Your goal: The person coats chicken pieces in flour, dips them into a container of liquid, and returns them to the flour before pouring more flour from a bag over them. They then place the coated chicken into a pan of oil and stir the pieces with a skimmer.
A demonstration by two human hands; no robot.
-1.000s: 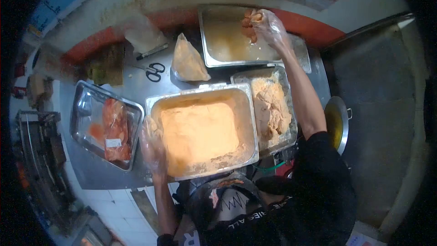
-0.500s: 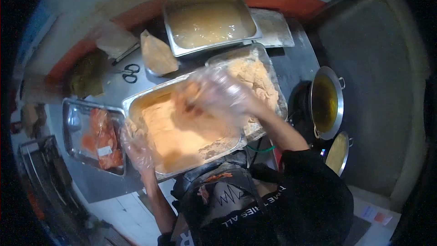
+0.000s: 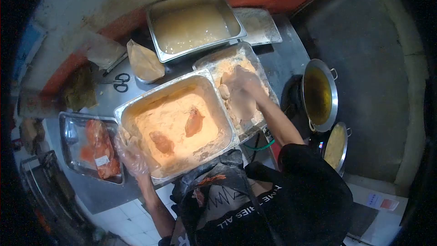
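Observation:
A deep metal pan [image 3: 221, 105] of orange-tinted flour [image 3: 180, 109] sits in front of me. Two raw, reddish pieces of meat, one a nearer piece [image 3: 161, 143] and one a farther piece [image 3: 194, 121], lie apart on the flour. My left hand [image 3: 132, 157], in a clear plastic glove, is closed on the pan's left rim. To the right, my gloved right hand [image 3: 245, 89] is down in a flour-dusted tray [image 3: 271, 92] among coated pieces [image 3: 224, 92]. Motion smears its fingers, and whether it grips a piece cannot be seen.
Behind stands a pan of cloudy liquid [image 3: 195, 25], near a paper bag [image 3: 144, 61] and scissors [image 3: 121, 82]. At left, a metal tray [image 3: 68, 155] bears a bag of raw meat [image 3: 102, 148]. Two pans, one a wok of oil [image 3: 317, 93] and one a lower pan [image 3: 336, 148], stand right.
My right hand has moved right from above the flour pan to the coated pieces' tray. Two meat pieces now show on the flour. My left hand stays at the rim; the view has shifted slightly.

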